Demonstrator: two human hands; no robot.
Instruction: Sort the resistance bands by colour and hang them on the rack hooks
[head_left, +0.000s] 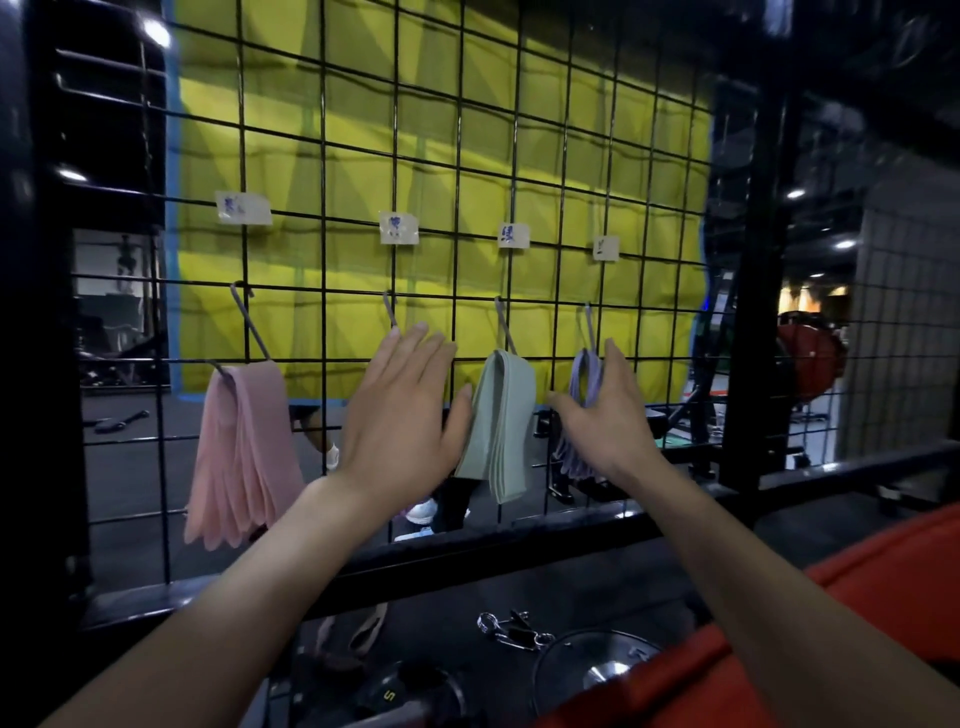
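Note:
A black wire grid rack (322, 130) carries several hooks under paper labels. Pink bands (244, 447) hang from the leftmost hook. Grey-green bands (501, 421) hang from the third hook. Purple bands (584, 379) hang from the fourth hook. The second hook (389, 309) is mostly hidden behind my left hand (400, 410), which is spread flat with nothing in it, its thumb touching the green bands. My right hand (605, 415) is open, fingers apart, right in front of the purple bands and touching them. One more pink band (353, 631) lies below the rack.
A black frame bar (467, 556) runs under the grid. Below it lie metal clips (511, 629), a round weight plate (597, 670) and a dark dumbbell (405, 696). A red padded surface (857, 613) fills the lower right. A yellow mat (441, 104) hangs behind the grid.

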